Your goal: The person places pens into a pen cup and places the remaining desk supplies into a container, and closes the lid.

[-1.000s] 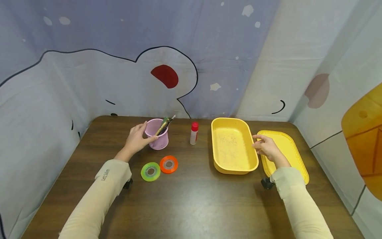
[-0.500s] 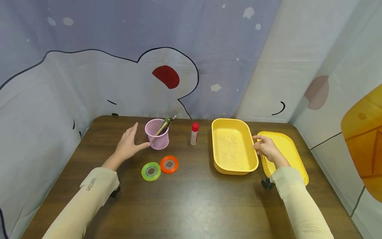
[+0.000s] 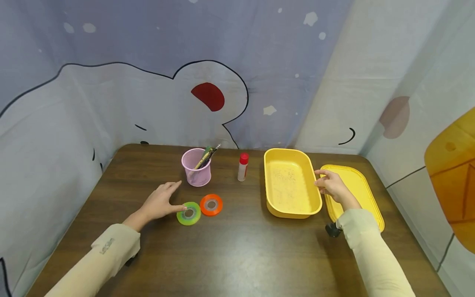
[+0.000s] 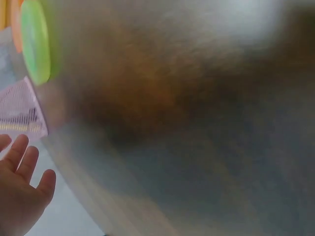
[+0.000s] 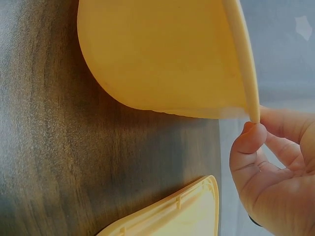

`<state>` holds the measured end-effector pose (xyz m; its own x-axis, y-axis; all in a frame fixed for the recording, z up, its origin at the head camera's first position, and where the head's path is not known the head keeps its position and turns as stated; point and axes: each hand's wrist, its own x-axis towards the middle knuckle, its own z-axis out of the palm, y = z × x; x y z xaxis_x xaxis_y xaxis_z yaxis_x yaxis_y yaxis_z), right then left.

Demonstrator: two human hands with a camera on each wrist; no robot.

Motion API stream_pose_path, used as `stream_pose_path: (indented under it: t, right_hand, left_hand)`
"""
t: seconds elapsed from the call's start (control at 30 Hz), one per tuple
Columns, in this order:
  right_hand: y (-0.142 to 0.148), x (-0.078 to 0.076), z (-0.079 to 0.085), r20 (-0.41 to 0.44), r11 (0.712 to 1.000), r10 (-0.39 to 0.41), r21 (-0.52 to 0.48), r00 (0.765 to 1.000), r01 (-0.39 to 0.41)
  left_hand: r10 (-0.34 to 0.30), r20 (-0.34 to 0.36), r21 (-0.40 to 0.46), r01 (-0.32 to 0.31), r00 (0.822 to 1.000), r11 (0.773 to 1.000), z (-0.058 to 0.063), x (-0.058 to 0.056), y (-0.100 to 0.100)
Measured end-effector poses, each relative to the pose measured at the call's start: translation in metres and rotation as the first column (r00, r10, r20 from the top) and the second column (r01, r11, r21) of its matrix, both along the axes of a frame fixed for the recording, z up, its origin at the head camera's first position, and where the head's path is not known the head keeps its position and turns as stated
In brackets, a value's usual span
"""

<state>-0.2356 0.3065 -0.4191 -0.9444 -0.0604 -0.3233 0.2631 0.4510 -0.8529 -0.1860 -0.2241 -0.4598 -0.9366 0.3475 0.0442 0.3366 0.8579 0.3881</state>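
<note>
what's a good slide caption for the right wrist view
A right hand pinches the rim of a yellow bin, a yellow lid lying nearby on the table.

Two discs [image 3: 190,220] [image 3: 211,211], one cup [image 3: 196,176], one glue stick [image 3: 243,168], one tub [image 3: 291,181], one lid [image 3: 360,192]

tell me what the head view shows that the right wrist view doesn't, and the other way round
Only the head view: the left hand, the pink cup, the pens in it, the red-capped stick, the green roll and the orange roll.

Only the right wrist view: no extra object, just a close, low look at the yellow tub and how the right hand pinches its rim.

Both: that hand, the tub, the yellow lid (cut off in the wrist view), the tabletop and the backdrop.
</note>
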Motion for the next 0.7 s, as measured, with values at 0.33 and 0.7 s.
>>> stream_pose_path:
  t: [0.33, 0.7]
  right_hand:
    - [0.001, 0.000, 0.000, -0.003, 1.000, 0.007, 0.002, 1.000, -0.007]
    - [0.001, 0.001, 0.000, -0.009, 1.000, 0.014, -0.012, 1.000, -0.014]
  left_hand:
    - [-0.160, -0.097, -0.044, 0.156, 0.982, 0.987, -0.015, 0.016, 0.008]
    - [-0.180, -0.068, -0.097, 0.173, 0.981, 0.980, -0.022, 0.021, 0.010]
